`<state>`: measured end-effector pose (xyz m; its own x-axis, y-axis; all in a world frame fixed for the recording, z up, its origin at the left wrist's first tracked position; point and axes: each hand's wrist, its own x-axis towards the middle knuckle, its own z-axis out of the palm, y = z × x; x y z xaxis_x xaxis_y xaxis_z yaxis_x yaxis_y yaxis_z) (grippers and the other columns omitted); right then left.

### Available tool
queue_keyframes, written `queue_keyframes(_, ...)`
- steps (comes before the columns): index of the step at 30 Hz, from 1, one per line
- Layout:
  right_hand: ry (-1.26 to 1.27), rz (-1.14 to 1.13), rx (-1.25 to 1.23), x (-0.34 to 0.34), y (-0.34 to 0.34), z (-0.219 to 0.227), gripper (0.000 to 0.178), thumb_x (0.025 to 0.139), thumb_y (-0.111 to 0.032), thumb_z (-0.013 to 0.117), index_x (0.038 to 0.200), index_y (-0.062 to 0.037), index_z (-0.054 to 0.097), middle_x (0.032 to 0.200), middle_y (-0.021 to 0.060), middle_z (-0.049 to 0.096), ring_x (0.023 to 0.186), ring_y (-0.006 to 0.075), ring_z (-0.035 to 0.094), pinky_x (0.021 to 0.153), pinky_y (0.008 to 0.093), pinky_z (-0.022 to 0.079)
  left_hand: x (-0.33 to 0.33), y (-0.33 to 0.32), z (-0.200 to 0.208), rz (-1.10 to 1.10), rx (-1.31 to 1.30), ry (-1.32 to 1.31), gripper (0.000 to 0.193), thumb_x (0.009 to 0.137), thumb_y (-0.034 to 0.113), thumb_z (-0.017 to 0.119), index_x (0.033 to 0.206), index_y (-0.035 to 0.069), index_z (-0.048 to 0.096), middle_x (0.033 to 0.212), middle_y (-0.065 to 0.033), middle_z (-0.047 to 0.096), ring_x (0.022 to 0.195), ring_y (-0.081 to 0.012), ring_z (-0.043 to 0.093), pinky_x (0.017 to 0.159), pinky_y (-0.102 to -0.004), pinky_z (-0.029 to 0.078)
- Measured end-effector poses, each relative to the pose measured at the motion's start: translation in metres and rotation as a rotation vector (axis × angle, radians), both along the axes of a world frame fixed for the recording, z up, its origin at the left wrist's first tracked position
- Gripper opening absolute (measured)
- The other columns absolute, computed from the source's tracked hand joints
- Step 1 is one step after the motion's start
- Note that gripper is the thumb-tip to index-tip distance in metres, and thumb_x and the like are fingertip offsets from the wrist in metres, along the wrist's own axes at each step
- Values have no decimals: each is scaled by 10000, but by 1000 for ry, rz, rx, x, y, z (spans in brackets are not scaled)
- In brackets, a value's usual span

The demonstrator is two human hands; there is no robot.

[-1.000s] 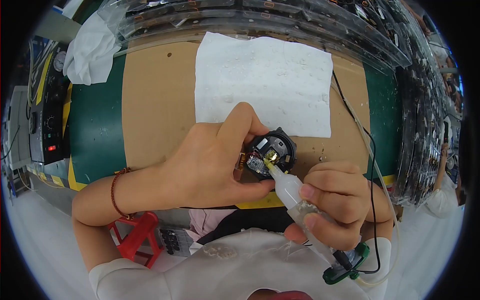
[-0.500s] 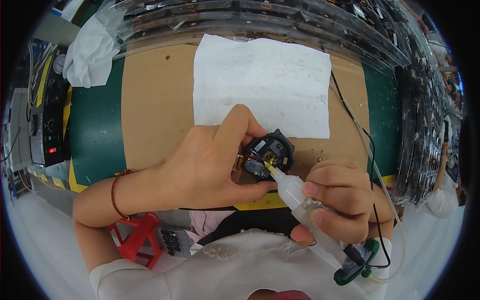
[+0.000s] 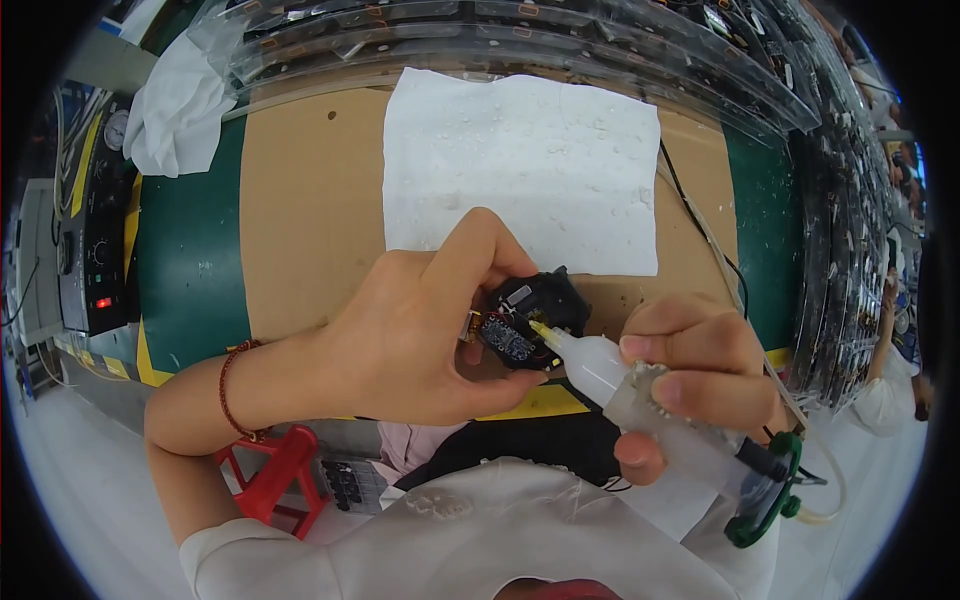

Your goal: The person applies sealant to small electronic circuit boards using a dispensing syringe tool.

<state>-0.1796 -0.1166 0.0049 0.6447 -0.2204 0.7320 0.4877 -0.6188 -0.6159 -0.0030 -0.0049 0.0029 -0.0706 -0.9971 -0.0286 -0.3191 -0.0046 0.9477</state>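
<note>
Between the thumb and fingers of my left hand (image 3: 400, 320) sits a small round black device housing (image 3: 545, 300), tilted, its inside showing. A small circuit board (image 3: 505, 338) and thin wires lie at its near left side. My right hand (image 3: 705, 365) is wrapped round a translucent dispensing syringe (image 3: 650, 415) with white contents. The syringe's yellow tip (image 3: 543, 332) points left, right at the housing's inside; whether it touches cannot be made out. A green adapter (image 3: 765, 490) with a hose caps the syringe's back end.
A white sheet (image 3: 520, 170) with clear specks lies on brown cardboard (image 3: 310, 200) over a green mat (image 3: 190, 270). Stacked clear trays (image 3: 380, 45) line the back and right. A black dispenser box (image 3: 100, 230) stands left; a crumpled white cloth (image 3: 180, 110) lies behind it. A red stool (image 3: 275, 480) is below.
My right hand and the syringe have shifted right and tipped flatter, the tip drawing back slightly. The housing has turned in my left hand, showing more of the circuit board.
</note>
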Motion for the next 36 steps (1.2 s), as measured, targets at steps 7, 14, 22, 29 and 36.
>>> queue_keyframes(7, 163, 37, 99, -3, -5, 6, 400, 697, -200, 707, 879, -23, 398, 721, 99, 399, 583, 180, 391, 486, 304, 420, 1, 2, -2, 33, -86, -31, 494, 598, 95, 721, 951, 4, 387, 686, -96, 587, 475, -177, 574, 432, -248, 451)
queue_keyframes(14, 277, -29, 165, -8, -6, 14, 406, 700, -270, 690, 882, -79, 382, 696, 61, 341, 570, 156, 358, 516, 304, 413, 1, 1, -2, -1, -99, -47, 523, 578, 93, 715, 969, 5, 380, 665, -96, 553, 474, -211, 569, 429, -276, 437)
queue_keyframes(22, 326, -101, 197, -11, -3, 17, 413, 696, -281, 680, 891, -99, 364, 697, 55, 326, 563, 155, 340, 542, 315, 420, 2, 2, 0, -28, -100, -60, 523, 572, 90, 701, 977, 3, 382, 650, -92, 542, 474, -214, 569, 423, -279, 429)
queue_keyframes(29, 362, -166, 235, -13, -2, 18, 411, 689, -286, 685, 893, -115, 373, 699, 57, 334, 556, 159, 356, 541, 320, 415, 2, 1, -2, -31, -112, -45, 501, 570, 85, 690, 970, -1, 401, 674, -101, 559, 499, -226, 581, 443, -275, 448)
queue_keyframes(36, 349, -194, 272, -13, -1, 14, 406, 687, -297, 691, 891, -119, 389, 705, 66, 359, 577, 169, 399, 555, 317, 416, 1, 1, -4, -20, -144, -46, 477, 571, 82, 682, 961, -5, 421, 714, -113, 583, 535, -238, 597, 476, -280, 471)
